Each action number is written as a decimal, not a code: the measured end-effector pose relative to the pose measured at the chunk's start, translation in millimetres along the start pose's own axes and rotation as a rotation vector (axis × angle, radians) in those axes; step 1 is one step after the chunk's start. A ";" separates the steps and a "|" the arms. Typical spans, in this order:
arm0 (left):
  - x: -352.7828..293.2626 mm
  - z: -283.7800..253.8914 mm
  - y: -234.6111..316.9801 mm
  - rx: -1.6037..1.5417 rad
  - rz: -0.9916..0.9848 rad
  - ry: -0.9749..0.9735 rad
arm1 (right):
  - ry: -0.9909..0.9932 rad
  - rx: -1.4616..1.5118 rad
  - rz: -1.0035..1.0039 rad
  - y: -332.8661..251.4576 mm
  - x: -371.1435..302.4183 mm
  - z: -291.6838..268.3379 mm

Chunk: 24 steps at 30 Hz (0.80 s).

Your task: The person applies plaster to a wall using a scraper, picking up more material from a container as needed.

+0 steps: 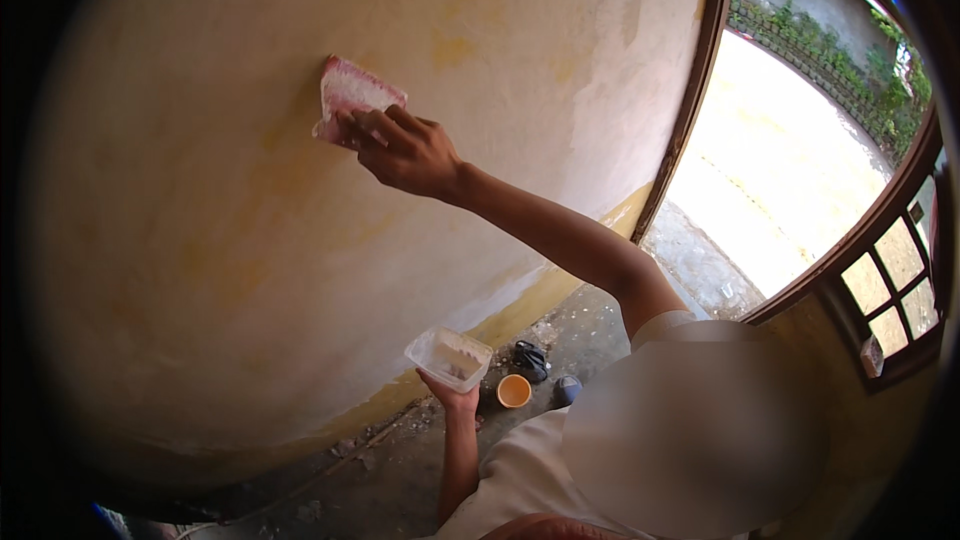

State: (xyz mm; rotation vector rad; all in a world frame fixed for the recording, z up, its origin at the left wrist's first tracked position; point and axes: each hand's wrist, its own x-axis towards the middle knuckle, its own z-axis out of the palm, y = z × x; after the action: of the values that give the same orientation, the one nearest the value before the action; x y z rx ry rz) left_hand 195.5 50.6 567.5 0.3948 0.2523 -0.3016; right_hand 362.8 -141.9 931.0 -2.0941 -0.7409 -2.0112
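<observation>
My right hand (408, 152) reaches up and is closed around a flat, pinkish-red putty spreader (358, 90) smeared with white paste. The spreader lies against the wall (450, 230), which is patchy cream-white with yellow showing through. Lower down, my left hand (452, 397) grips a clear plastic tub (450, 360) from below. White paste lines the bottom and sides of this tub. Its open top faces up, apart from the wall.
On the dirty, debris-strewn floor (580, 325) stand an orange-filled round pot (514, 392) and a black object (530, 361). Part of a blue-grey shoe (567, 390) shows beside them. A dark wooden door frame (690, 90) borders the wall at right, opening onto a bright yard.
</observation>
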 end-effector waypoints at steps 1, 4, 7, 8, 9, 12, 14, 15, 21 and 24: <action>2.1 0.4 -2.7 0.000 -0.003 0.000 | -0.065 0.113 -0.073 -11.7 -11.0 -2.4; 1.2 4.8 -0.2 0.018 -0.011 0.017 | 0.098 0.192 0.015 -2.3 -36.8 -32.6; -8.7 15.9 3.4 -0.013 0.012 0.081 | 0.334 -0.053 0.414 77.8 -38.7 -76.7; -8.8 13.2 3.2 -0.002 0.025 0.055 | 0.407 -0.056 0.613 118.9 -41.9 -88.7; -9.1 9.3 5.4 0.009 0.045 0.034 | 0.492 -0.090 0.736 155.9 -40.2 -98.3; -14.1 -16.2 18.7 0.007 0.018 0.018 | 0.462 -0.315 0.882 205.6 -44.7 -101.0; -17.4 -5.6 7.6 -0.009 0.037 0.020 | 0.359 -0.341 0.798 220.8 -38.0 -87.6; -22.6 -7.3 14.1 0.002 0.061 0.037 | 0.269 -0.373 0.842 189.5 -26.1 -63.3; -35.0 -5.6 26.6 -0.022 0.110 0.073 | 0.160 -0.110 0.174 -27.8 2.9 41.4; -34.7 -16.4 34.6 -0.003 0.129 0.075 | -0.021 0.202 -0.071 -109.7 -31.2 54.6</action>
State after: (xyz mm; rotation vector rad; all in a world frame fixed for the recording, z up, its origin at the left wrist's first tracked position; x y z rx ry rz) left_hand 172.0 96.0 574.9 0.4181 0.2993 -0.1600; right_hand 364.0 -30.8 870.6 -2.0031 -0.9908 -1.8622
